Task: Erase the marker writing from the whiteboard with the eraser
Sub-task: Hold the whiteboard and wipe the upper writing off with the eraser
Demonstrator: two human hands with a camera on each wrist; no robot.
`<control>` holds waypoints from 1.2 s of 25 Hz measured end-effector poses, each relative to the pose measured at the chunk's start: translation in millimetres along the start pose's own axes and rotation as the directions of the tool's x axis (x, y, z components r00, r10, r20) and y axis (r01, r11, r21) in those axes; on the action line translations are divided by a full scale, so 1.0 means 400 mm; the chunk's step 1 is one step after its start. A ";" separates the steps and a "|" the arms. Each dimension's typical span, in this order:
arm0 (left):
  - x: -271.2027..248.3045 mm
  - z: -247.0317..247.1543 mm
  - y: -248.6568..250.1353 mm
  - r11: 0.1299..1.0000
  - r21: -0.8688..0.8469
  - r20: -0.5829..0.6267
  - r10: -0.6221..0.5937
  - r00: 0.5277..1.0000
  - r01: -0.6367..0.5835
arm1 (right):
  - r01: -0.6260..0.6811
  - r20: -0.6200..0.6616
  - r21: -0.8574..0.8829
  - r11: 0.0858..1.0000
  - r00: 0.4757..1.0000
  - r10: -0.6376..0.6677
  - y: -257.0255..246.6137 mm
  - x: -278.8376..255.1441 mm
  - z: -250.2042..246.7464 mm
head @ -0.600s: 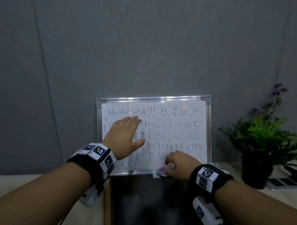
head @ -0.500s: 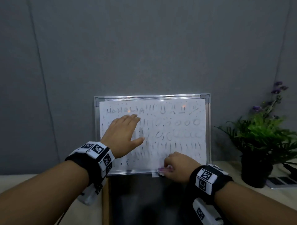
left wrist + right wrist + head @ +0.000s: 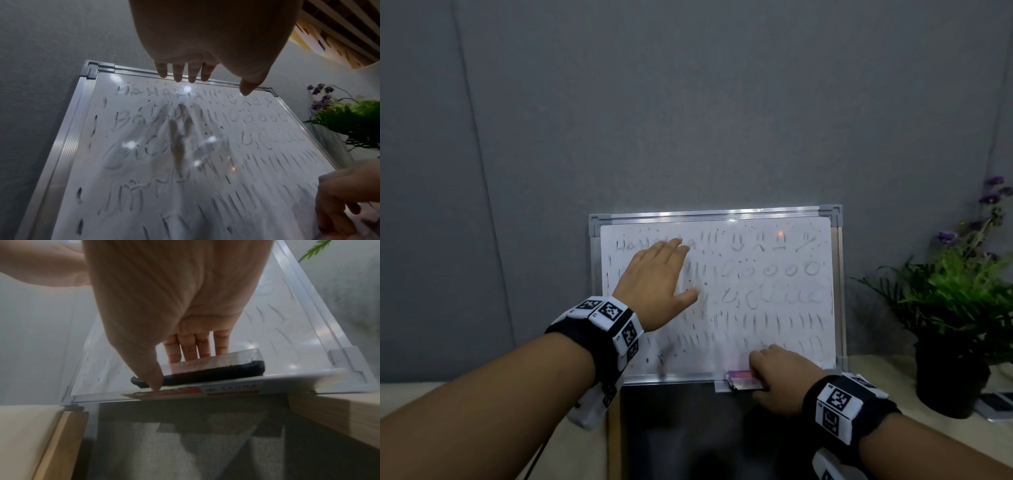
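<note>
A small silver-framed whiteboard (image 3: 774, 329) leans against the grey wall, covered with smeared rows of marker writing (image 3: 205, 113). My left hand (image 3: 654, 277) lies flat with straight fingers over the board's upper left part; in the left wrist view its fingers (image 3: 185, 71) hover just off the surface. My right hand (image 3: 780, 373) is at the board's bottom edge, thumb and fingers around the eraser (image 3: 207, 368), which has a clear top and a dark felt pad. The eraser (image 3: 739, 378) sits on the bottom frame.
A potted green plant (image 3: 959, 308) with purple flowers stands right of the board on a light wooden tabletop (image 3: 465, 411). A dark gap (image 3: 688, 431) opens below the board between two table sections. A flat device (image 3: 996, 404) lies behind the pot.
Both hands stay almost where they were; the view shifted slightly. The right hand remains on the eraser at the bottom edge, the left stays spread on the board.
</note>
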State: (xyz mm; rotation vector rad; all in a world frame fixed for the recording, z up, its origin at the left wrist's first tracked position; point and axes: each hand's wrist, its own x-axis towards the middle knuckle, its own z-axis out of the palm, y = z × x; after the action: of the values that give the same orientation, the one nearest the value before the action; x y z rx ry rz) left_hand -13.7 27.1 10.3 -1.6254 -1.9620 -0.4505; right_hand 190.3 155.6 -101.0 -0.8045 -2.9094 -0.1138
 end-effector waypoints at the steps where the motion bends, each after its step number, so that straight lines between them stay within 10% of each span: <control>1: 0.008 0.000 -0.003 1.000 -0.008 0.004 -0.014 1.000 0.014 | 0.004 -0.004 0.006 1.000 1.000 -0.004 0.001 0.000 0.000; 30: 0.152 -0.009 -0.050 0.990 0.104 0.085 -0.108 0.991 0.098 | 0.223 -0.117 -0.225 0.949 0.960 -0.254 0.020 0.000 0.036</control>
State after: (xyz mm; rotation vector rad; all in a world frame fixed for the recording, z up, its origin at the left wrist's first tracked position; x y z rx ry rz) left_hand -39.8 68.6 51.4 -1.5115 -2.1083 -0.3172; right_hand 193.0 163.8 -115.0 -0.4413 -2.8738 -0.4883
